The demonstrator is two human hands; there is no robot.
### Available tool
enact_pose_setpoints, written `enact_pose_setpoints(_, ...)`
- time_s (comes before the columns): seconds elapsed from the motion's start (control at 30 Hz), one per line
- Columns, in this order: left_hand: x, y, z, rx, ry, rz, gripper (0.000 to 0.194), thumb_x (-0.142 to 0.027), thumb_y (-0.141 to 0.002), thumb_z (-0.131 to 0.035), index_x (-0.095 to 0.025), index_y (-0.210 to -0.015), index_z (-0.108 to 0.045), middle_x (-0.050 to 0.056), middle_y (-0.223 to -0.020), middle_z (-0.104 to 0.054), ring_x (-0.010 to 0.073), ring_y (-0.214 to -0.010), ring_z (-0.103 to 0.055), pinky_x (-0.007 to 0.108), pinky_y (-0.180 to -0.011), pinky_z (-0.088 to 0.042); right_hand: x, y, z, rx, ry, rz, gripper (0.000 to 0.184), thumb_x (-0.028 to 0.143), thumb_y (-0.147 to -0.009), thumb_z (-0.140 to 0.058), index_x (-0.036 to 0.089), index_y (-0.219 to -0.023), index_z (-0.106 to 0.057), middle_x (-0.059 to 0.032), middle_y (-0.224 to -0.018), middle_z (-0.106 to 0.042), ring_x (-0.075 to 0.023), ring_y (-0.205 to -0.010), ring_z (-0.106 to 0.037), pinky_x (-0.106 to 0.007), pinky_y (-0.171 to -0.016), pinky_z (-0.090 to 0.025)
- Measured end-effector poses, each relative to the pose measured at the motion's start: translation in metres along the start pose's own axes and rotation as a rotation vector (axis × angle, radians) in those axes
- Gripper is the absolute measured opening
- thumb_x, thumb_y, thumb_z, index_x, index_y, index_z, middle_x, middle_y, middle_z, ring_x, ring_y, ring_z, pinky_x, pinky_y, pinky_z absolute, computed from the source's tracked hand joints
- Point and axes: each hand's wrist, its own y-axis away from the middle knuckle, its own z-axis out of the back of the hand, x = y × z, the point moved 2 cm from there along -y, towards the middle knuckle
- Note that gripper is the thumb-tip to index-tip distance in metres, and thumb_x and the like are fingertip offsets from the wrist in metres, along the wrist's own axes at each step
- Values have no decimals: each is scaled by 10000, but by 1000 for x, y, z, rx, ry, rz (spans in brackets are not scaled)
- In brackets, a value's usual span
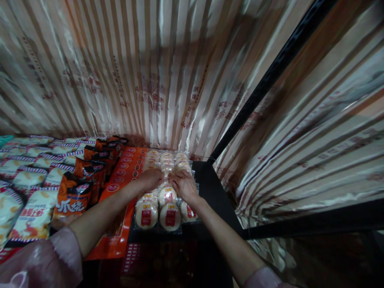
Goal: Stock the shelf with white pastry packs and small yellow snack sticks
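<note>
Clear packets of round pale pastries point(171, 216) with red and yellow labels lie in three overlapping columns near the shelf's right end. My left hand point(152, 179) is over the left and middle columns, its fingers curled together; whatever is under its fingertips is hidden. Over the middle and right columns lies my right hand point(184, 185), fingers bent and partly apart, touching the packets. Both hands' fingertips nearly meet above the middle column.
An orange printed sheet point(129, 160) borders the pastries on the left. Beyond it stand orange-and-black snack bags point(72, 196) and rows of white snack bags point(36, 212). Striped curtain-like sheeting point(168, 80) hangs behind. A black post point(258, 96) rises from the dark shelf point(214, 200).
</note>
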Motion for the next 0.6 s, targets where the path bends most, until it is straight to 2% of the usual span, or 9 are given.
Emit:
enact_pose_setpoints(0.3,-7,5,7,54,-3,35,145,-218,-809,-513,-207,-846,-653,29,-898,-661,171,-821,-605,240,-658,-419,-1,0,-1,-8,-29,-10,133,248,-845,-593,220,-896,-712,-52,-857,-652,-214,-895,-498,-332,-831,-395)
enact_pose_setpoints(0.43,-12,7,11,59,-16,44,158,-202,-815,-492,-202,-836,-649,33,-894,-660,168,-815,-605,244,-676,-428,0,2,2,-60,-50,-5,142,249,-851,-585,224,-920,-707,-53,-865,-647,-212,-915,-500,-336,-843,-394)
enact_pose_setpoints(0.5,-13,7,11,60,-26,40,162,-204,-823,-483,-199,-839,-645,37,-895,-661,170,-821,-607,246,-682,-431,1,7,6,-75,-56,12,139,250,-854,-583,215,-912,-703,-54,-865,-650,-209,-909,-503,-341,-854,-392)
enact_pose_setpoints(0.6,-15,7,12,56,-39,29,177,-193,-834,-460,-192,-843,-637,44,-902,-664,173,-833,-609,249,-687,-436,3,15,12,-13,-59,96,130,255,-856,-581,205,-831,-698,-46,-840,-658,-199,-885,-513,-338,-856,-389)
